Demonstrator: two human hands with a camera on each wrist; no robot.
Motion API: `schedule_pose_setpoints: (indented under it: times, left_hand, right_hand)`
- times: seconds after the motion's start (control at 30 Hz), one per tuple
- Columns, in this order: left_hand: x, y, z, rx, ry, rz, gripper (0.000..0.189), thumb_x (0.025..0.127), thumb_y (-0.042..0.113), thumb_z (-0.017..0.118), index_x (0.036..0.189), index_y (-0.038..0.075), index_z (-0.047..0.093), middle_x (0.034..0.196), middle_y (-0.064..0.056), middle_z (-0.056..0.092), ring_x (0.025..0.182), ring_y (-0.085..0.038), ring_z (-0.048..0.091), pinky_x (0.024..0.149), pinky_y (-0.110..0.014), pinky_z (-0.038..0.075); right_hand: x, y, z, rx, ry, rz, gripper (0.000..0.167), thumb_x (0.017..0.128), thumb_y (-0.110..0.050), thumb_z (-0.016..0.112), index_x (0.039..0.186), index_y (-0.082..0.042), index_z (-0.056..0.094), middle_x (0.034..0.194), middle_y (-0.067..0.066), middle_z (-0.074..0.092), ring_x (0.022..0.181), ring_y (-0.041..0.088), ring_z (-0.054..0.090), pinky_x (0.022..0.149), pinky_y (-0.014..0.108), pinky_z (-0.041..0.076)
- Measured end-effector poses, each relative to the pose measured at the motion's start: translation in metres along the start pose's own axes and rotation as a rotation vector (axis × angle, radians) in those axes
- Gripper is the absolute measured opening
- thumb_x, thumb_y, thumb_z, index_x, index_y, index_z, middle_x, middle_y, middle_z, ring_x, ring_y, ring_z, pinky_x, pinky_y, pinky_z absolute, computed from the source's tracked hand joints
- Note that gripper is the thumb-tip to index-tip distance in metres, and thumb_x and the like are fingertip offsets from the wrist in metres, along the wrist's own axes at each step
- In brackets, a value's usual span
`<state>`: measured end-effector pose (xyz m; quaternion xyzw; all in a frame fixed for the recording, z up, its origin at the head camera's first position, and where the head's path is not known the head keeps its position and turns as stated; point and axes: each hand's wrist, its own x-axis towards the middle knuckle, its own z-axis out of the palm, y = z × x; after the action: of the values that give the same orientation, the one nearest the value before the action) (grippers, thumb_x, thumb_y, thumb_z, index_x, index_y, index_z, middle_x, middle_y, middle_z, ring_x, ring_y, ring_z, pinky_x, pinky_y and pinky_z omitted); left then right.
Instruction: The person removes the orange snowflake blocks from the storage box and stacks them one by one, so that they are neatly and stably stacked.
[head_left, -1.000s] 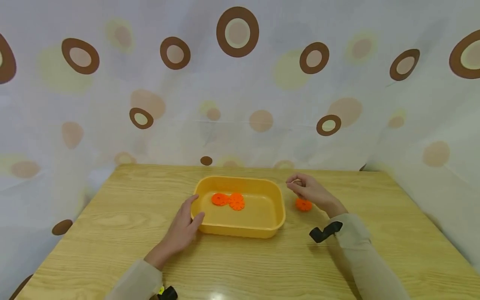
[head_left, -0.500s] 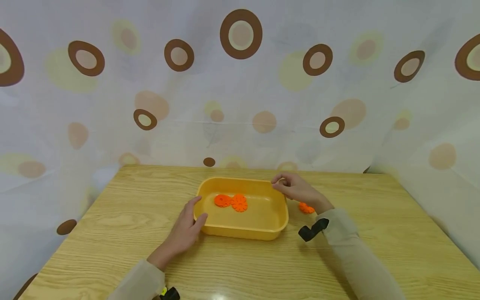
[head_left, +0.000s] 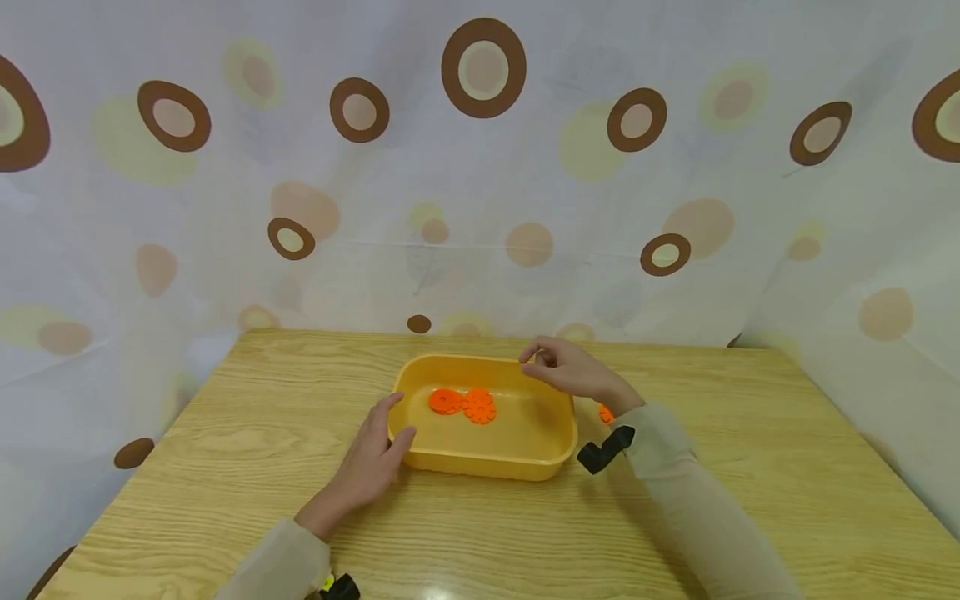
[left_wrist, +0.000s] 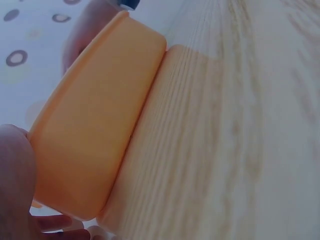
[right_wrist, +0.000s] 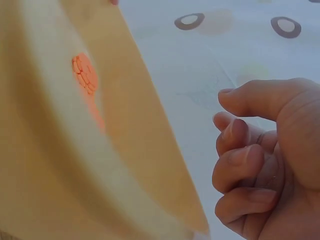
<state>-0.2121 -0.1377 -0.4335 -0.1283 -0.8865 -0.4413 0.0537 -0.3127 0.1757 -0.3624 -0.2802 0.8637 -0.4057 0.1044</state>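
A shallow yellow plastic tray [head_left: 480,465] sits on the table. My left hand [head_left: 367,458] holds its left end, thumb over the front rim and fingers along the side. In the left wrist view the tray's outer wall [left_wrist: 100,115] fills the space beside that thumb. Inside lie joined orange notched discs [head_left: 479,406]. Over the back right rim hovers my right hand [head_left: 573,369]. Its fingers are loosely curled, and the right wrist view shows the thumb apart from the fingertips, with nothing visible between them. Another orange piece [head_left: 606,413] shows partly behind the right wrist.
The wooden table [head_left: 480,533] extends around the tray on both sides and in front. A patterned cloth [head_left: 480,167] hangs behind it. Black wrist cameras sit on both sleeves, the right one [head_left: 606,450] near the tray's right corner.
My right hand has moved left, from beside the orange piece on the table to over the tray's back right rim. My left hand stays at the tray's left end.
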Motion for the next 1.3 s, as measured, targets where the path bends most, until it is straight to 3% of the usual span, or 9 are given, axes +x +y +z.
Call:
schedule_pose_setpoints:
  times: [0.33,0.7,0.93,1.3]
  left_hand:
    - [-0.002,0.003,-0.001,-0.002,-0.009,0.005,0.054,0.102,0.024,0.047,0.147,0.002,0.026,0.149,-0.025,0.031,0.140,-0.041,0.029,0.112,-0.058,0.024]
    - [-0.002,0.003,0.002,-0.001,-0.006,0.006,0.055,0.102,0.025,0.046,0.147,0.002,0.024,0.149,-0.025,0.030,0.139,-0.041,0.029,0.111,-0.058,0.025]
    - [-0.002,0.002,-0.001,-0.008,-0.011,-0.036,0.056,0.102,0.027,0.046,0.147,0.003,0.024,0.149,-0.023,0.030,0.140,-0.039,0.029,0.112,-0.056,0.025]
    - [-0.002,0.002,0.001,-0.020,-0.013,-0.034,0.056,0.102,0.027,0.047,0.147,0.002,0.024,0.149,-0.023,0.030,0.140,-0.039,0.028,0.113,-0.056,0.024]
  right_hand:
    - [0.012,-0.004,0.008,-0.027,-0.053,-0.036,0.025,0.097,-0.014,0.057,0.112,0.005,0.057,0.063,0.000,0.045,0.052,0.012,0.036,0.054,0.025,0.036]
    - [0.018,-0.017,0.011,-0.105,-0.182,-0.067,0.027,0.098,-0.014,0.056,0.116,0.006,0.055,0.071,0.015,0.053,0.051,0.012,0.039,0.053,0.026,0.039]
    - [0.019,-0.029,0.007,-0.099,-0.261,-0.044,0.027,0.099,-0.013,0.053,0.119,0.004,0.053,0.067,0.002,0.050,0.052,0.012,0.039,0.054,0.027,0.040]
    - [0.030,-0.031,0.010,-0.084,-0.294,-0.043,0.029,0.099,-0.014,0.053,0.120,0.006,0.053,0.064,0.008,0.049,0.049,0.012,0.039,0.053,0.027,0.039]
